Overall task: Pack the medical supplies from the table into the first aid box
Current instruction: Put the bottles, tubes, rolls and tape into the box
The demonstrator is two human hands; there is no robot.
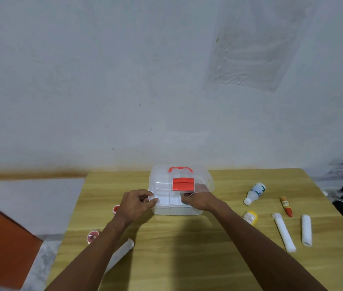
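Between both hands [139,203] [198,199]: first aid box [177,210], touching.

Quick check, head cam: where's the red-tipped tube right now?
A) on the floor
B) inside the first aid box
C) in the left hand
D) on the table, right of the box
D: the red-tipped tube lies on the table to the right of the first aid box, between the white bottle and the white rolls, while both hands are at the box.
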